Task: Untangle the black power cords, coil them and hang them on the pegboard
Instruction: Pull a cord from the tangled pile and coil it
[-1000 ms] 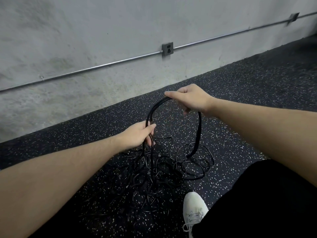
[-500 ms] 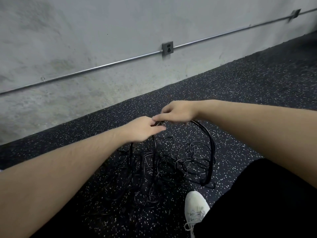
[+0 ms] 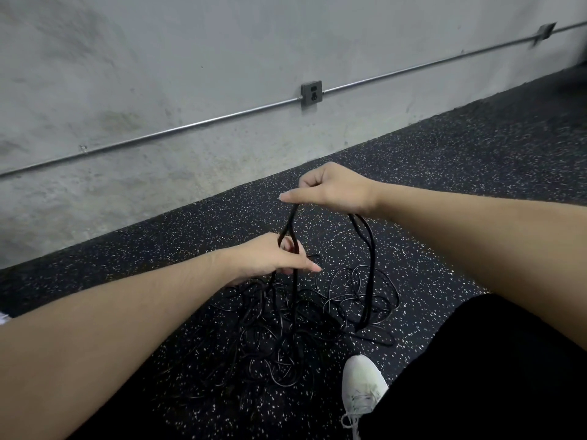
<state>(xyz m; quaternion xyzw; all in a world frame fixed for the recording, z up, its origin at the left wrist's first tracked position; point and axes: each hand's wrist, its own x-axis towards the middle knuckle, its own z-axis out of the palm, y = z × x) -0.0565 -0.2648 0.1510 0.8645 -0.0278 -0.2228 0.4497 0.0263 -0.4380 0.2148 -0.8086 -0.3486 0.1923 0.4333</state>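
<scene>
Right hand (image 3: pixel 330 188) is pinching a lifted cord loop (image 3: pixel 368 249); left hand (image 3: pixel 273 257), just below, is gripping its strands. Beneath both, the tangled cords (image 3: pixel 295 328) are lying on the floor (image 3: pixel 460 160). Untangling looks barely begun; nothing coiled, no pegboard visible.

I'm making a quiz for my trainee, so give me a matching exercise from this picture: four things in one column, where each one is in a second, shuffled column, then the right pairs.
Things
1. right hand
2. left hand
3. white shoe
4. wall outlet

Places
A. on the metal conduit along the concrete wall
B. gripping the cord loop at its top, raised above the pile
C. on the speckled floor, just this side of the cord pile
D. holding cord strands lower down, just over the tangle

Pairs: 1-B, 2-D, 3-C, 4-A
</scene>
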